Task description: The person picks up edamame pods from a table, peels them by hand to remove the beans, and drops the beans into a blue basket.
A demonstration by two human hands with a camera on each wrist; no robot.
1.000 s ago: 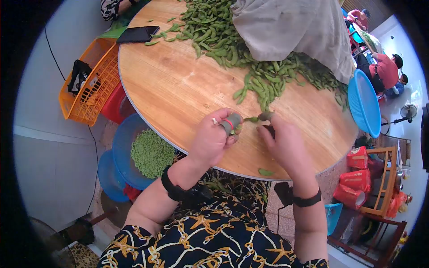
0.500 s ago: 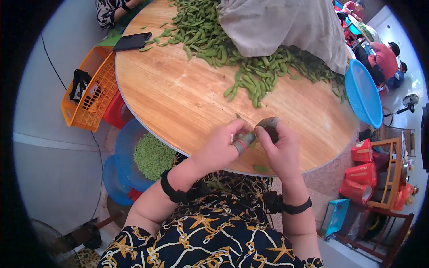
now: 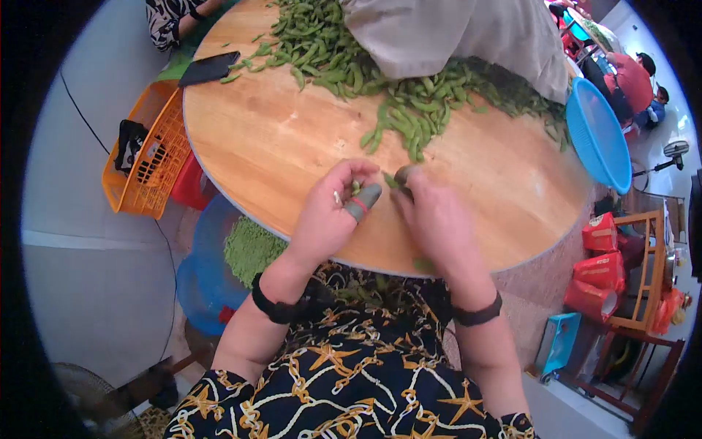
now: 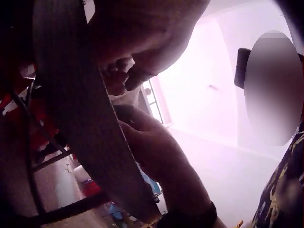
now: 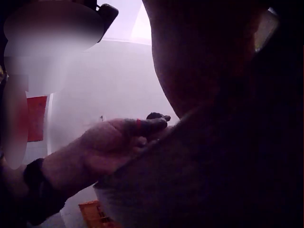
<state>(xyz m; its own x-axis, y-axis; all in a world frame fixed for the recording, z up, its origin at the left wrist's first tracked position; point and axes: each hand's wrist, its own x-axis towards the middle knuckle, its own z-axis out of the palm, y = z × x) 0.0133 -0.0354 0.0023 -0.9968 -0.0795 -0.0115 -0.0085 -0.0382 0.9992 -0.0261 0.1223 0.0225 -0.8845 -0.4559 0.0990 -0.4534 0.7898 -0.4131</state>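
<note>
In the head view both hands work over the near part of a round wooden table (image 3: 292, 139). My left hand (image 3: 329, 212) has its fingers curled in, with a few pale green shelled soybeans (image 3: 357, 187) showing inside. Its thumb wears a grey-green finger cover (image 3: 368, 196) with a red band. Just to the right, my right hand (image 3: 439, 219) pinches a green soybean pod (image 3: 390, 180) between its thumb and a dark-covered finger. The pod's tip points toward the left fingers. Both wrist views are dark and show the hands above the table edge.
A heap of soybean pods (image 3: 322, 47) lies at the back under a grey cloth (image 3: 468, 36). A phone (image 3: 210, 67) rests at the left edge. Below left, a blue basin (image 3: 208, 219) holds shelled beans (image 3: 252, 245). A blue basket (image 3: 599, 135) leans at the right edge.
The hands came together half a second ago and now stand slightly apart, farther from the near table edge. The right hand has moved left, a pod at its fingertips. The head view has shifted slightly.
</note>
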